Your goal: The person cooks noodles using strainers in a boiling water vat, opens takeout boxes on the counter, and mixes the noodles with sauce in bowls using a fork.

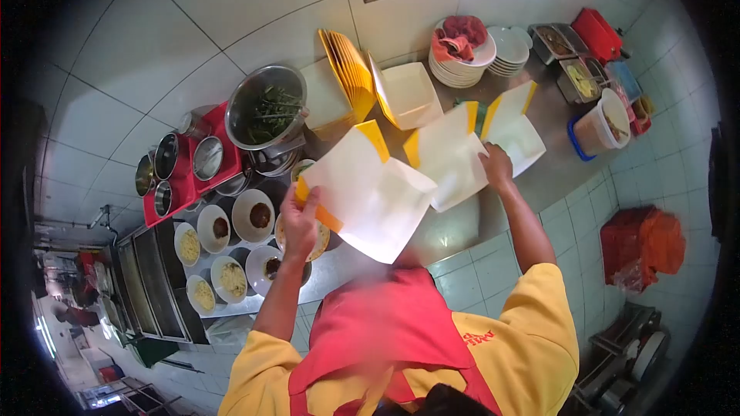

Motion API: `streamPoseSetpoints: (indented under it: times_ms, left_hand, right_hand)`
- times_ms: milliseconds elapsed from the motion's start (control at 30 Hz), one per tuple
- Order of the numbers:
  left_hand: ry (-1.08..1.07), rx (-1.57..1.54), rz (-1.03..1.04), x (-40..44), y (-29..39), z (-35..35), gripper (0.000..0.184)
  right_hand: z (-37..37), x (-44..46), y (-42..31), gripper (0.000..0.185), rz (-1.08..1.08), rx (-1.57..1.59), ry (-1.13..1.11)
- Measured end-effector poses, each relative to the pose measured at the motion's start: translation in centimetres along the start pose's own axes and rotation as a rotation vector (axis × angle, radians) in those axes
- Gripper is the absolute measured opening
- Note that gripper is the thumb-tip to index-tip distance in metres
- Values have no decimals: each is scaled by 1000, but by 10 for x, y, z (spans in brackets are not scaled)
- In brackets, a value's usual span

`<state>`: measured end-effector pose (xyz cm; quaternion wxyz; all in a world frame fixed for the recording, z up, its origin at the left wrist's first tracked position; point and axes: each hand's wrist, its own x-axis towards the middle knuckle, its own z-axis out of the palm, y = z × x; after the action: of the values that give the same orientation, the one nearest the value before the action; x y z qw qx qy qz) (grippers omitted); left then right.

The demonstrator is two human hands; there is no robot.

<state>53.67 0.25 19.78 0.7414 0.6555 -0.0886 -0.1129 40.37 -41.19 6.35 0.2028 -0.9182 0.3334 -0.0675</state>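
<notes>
My left hand [302, 223] grips the yellow-edged side of an unfolded paper takeaway box [378, 200], its white inside facing up, close to my red apron. To the right, my right hand [497, 165] is closed at the edge of a second open takeaway box [449, 156] on the steel counter. Just beyond that hand lies a third open takeaway box [515, 135]. Which of these two boxes its fingers pinch is partly hidden. Behind them stand a nested stack of yellow takeaway boxes [347, 73] and another open box [412, 92].
At left are a steel bowl of greens [271, 108], a red tray [220, 119] with metal containers, and several bowls of noodles and sauce [230, 277]. Stacked plates [462, 69], topped with a red cloth [461, 37], stand at the back. A plastic tub [597, 129] is at right.
</notes>
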Motion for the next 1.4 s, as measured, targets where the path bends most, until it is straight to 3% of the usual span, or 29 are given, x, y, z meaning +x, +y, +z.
streamPoseSetpoints:
  times_ms: [100,167,267,367,433,500,600,633,667,700,733,800,833,900,933,967,1000,1100,1133,1167,1200,1267,1300,1333,1400]
  left_hand:
    - [-43,4,45,-4,35,9,9]
    - [-67,153,182,-6,47,30,7]
    - [-8,532,358,9,20,68,17]
    - [-51,367,350,27,-13,99,16]
    - [-80,435,429,34,-28,109,16]
    - [-100,440,357,35,-50,110,16]
    - [-157,520,367,36,-75,104,20]
    - [-103,694,517,34,-77,100,25]
    - [-45,868,664,33,-79,98,30]
    - [-46,871,660,32,-78,97,30]
    - [34,840,651,30,-73,99,32]
    - [119,808,640,31,-59,104,35]
    - [188,757,682,37,-49,108,35]
    - [260,707,721,48,-51,107,35]
    - [69,603,439,55,-63,100,32]
    - [-118,487,161,61,-73,92,30]
    - [-214,690,196,61,-69,87,27]
    - [-178,634,206,39,-67,94,21]
    - [-185,639,200,30,-68,97,21]
    - [-190,557,217,22,-69,103,19]
    - [-193,470,233,14,-69,110,18]
    - [-231,499,193,-2,-56,119,17]
    - [-259,533,149,-10,-53,123,17]
    - [-228,425,255,-15,-58,128,19]
    - [-229,435,255,-25,-56,125,18]
  right_hand:
    - [8,-6,-21,30,36,48,-59]
    - [16,-10,-34,30,55,63,-47]
    - [25,-8,-44,32,103,155,-112]
    - [18,-16,-49,34,43,121,-182]
    - [21,-24,-38,34,-100,217,-118]
    - [22,-25,-28,31,-35,475,-203]
    - [11,-29,-25,36,-44,383,-112]
    - [2,-35,-28,36,-42,386,-112]
    - [-8,-45,-29,38,-95,70,279]
    - [-14,-54,-30,39,-148,-255,662]
    - [-16,-60,-28,39,-151,-255,659]
    - [-21,-68,-16,31,138,-346,885]
    - [-7,-68,9,31,134,-345,883]
    - [37,-62,75,34,691,307,531]
    - [27,-64,76,34,689,306,529]
    - [12,-64,80,39,629,406,379]
    - [-7,-64,78,43,566,503,229]
    - [-66,-79,18,48,474,694,100]
    - [6,-89,64,41,-187,534,457]
    - [14,-102,48,51,-284,638,443]
    - [35,-109,45,55,-252,241,500]
    - [35,-114,-20,47,87,606,270]
    - [5,-97,-53,38,348,252,-146]
    - [10,-99,-56,35,346,200,-52]
    - [14,-99,-63,32,317,155,46]
